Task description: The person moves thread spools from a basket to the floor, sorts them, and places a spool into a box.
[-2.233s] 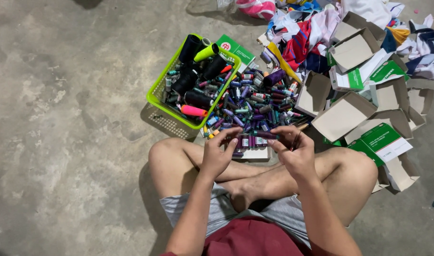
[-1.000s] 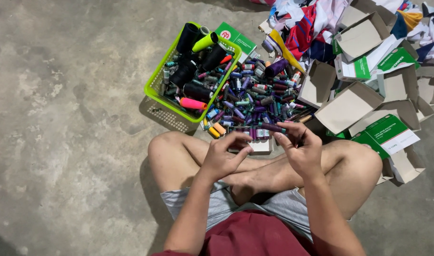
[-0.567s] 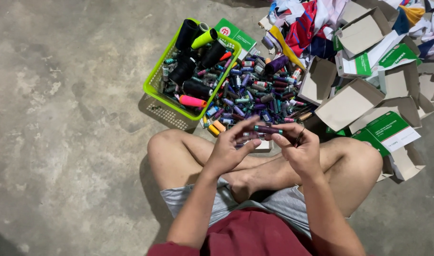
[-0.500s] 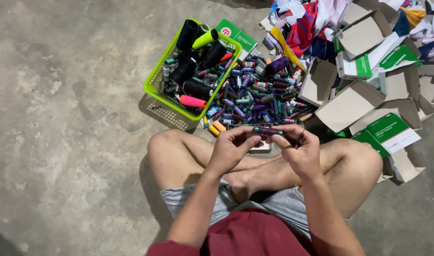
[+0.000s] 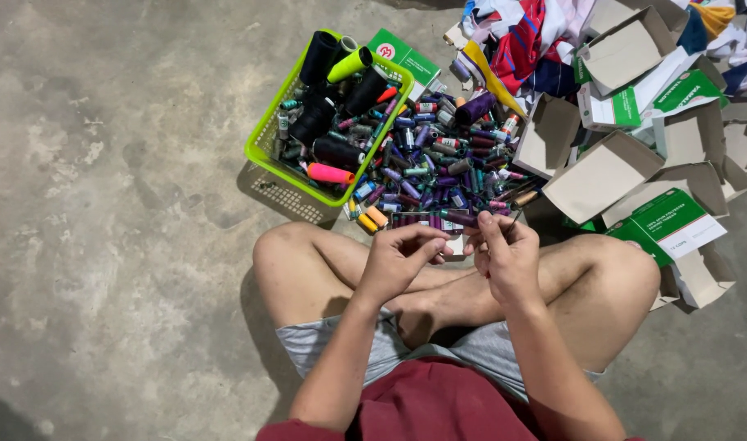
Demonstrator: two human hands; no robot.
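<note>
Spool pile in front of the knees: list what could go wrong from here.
1. The spools lie heaped loose on the bare floor; a knee nudge could likely send some rolling away.
2. The left hand and right hand work something small at their fingers; if dropped, it may be lost among the pile.
3. The open boxes crowd the right knee and could get crushed or tipped.

Bare grey concrete floor (image 5: 120, 245), mottled, pale scuffs and stains at left. Even, soft light. Dark shadow in bottom left corner.
</note>
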